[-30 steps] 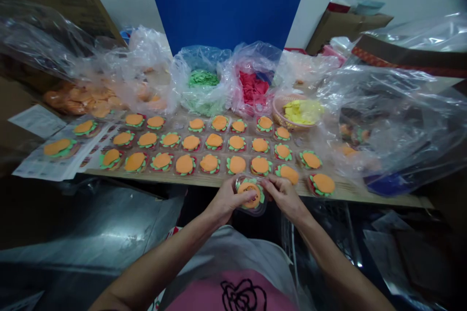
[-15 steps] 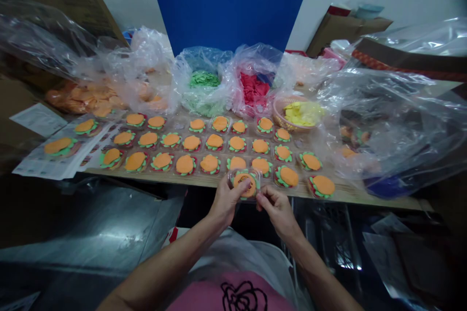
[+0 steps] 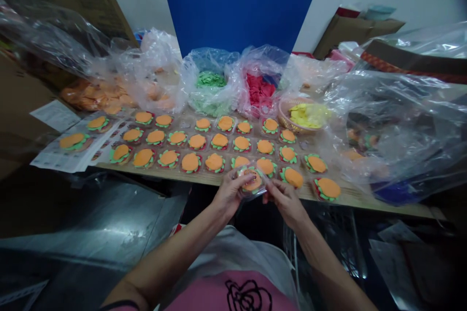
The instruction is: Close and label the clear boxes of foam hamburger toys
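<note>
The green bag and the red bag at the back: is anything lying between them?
Nothing separate shows. In the head view the bag of green pieces and the bag of red pieces stand side by side, their clear plastic pressed together.

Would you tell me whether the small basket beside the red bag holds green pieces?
No, the basket holds yellow pieces; the green pieces sit in a clear plastic bag left of the red bag.

Glossy clear plastic case (image 3: 251,182), matt wooden tabletop (image 3: 365,198), crinkled shiny plastic bags (image 3: 394,126)
</note>
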Available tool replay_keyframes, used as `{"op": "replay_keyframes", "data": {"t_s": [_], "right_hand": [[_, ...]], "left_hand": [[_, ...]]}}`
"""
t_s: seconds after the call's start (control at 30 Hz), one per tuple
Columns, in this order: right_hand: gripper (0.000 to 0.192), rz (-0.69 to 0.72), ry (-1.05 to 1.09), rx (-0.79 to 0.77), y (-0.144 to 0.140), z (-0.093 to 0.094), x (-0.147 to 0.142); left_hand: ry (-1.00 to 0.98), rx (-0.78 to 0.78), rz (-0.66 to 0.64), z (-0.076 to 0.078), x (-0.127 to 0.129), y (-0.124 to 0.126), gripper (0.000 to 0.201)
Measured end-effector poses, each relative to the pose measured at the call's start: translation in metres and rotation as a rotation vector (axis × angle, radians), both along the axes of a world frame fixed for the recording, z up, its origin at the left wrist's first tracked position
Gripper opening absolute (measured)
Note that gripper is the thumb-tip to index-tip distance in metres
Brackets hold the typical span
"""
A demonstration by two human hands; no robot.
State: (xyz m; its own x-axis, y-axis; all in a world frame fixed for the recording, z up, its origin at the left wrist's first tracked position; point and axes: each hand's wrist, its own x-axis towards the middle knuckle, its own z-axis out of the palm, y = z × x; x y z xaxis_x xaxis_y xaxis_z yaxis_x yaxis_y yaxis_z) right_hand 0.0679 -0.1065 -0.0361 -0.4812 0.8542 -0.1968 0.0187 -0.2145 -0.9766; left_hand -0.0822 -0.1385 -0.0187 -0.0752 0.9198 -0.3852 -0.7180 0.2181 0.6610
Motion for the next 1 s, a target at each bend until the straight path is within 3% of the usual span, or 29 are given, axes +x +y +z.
{"op": "replay_keyframes", "data": {"t_s": [0.13,0.3,0.6,0.8,1.0], "right_hand": [[0.028,-0.032,0.003,-0.048,-0.021,-0.006,-0.021],[0.012,-0.204,0.137,-0.127,-0.030,-0.007,-0.039],[0.012,-0.204,0.228,-0.138,-0.031,-0.013,-0.044],[0.022,0.071,0.017,-0.046,-0.019,-0.010,-0.021],[0.017,-0.164,-0.010,0.216,0.003,0.001,-0.006]], "left_hand": [[0.089,0.049,0.118,0.000,0.010,-0.002,0.032],[0.184,0.110,0.156,0.001,0.017,-0.005,0.036],[0.181,0.100,0.160,-0.003,0.016,-0.007,0.036],[0.114,0.080,0.183,-0.003,0.008,-0.009,0.044],[0.171,0.143,0.012,0.000,0.002,-0.016,0.045]]}}
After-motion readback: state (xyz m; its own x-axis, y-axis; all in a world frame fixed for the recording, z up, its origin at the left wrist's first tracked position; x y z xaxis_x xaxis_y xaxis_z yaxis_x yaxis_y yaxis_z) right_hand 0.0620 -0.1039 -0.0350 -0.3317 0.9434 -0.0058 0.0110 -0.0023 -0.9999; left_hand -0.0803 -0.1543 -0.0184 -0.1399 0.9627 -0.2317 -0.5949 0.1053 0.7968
